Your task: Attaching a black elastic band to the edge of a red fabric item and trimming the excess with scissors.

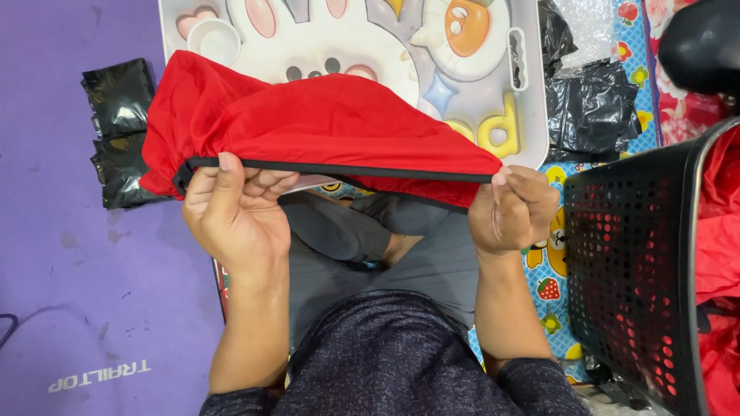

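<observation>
Head view: most of the left side of the frame is taken up by a purple mat point(54, 254), and a black perforated basket point(632, 262) with red cloth inside is seen at the right edge. A pale tray point(532, 92) with cartoon shapes is laid along the top centre, partly covered by what is held below it. Crumpled black plastic bags point(119, 131) are seen at the upper left, and more black plastic point(590, 108) at the upper right, beside a patterned cloth with fruit prints point(551, 289) at right centre.

Across the middle of the frame a red fabric bag point(308, 123) is stretched out, its black-trimmed edge point(347, 169) drawn nearly straight from left centre to right centre. The bulk of the red fabric is bunched above that edge and is draped over the lower part of the tray.

The trim is gripped at both ends. The left hand point(235, 219), at left centre, is closed around the left end of the edge, with the thumb pressed on top of the trim and the fingers curled beneath. The right hand point(512, 212), at right centre, is clenched on the right end, the trim pinched between thumb and folded fingers. Both hands are held just below the fabric, well apart from each other, above grey-trousered crossed legs point(370, 239).
</observation>
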